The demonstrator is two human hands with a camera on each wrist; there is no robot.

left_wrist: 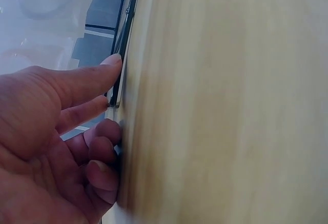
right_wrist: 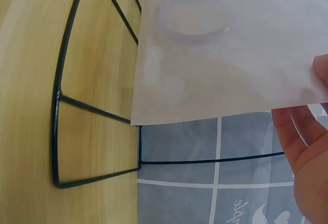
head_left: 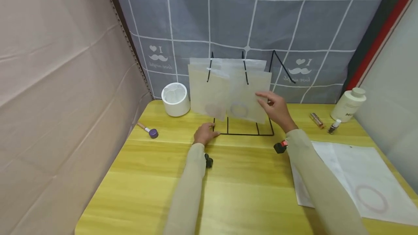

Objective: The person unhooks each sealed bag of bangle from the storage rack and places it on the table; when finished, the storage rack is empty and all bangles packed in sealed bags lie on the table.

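Bags (head_left: 228, 90) hang on the black rack (head_left: 243, 131) near the table's (head_left: 248, 188) back edge. Right hand (head_left: 275, 108) pinches a bag's edge. Left hand (head_left: 205, 133), fingers straight, presses the rack's base; it should hold it steady so nothing tips

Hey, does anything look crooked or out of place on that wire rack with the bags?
Yes. The front translucent bag hangs tilted on the black wire rack, its right side lower, while the right hand holds its edge. The bags behind hang straighter.
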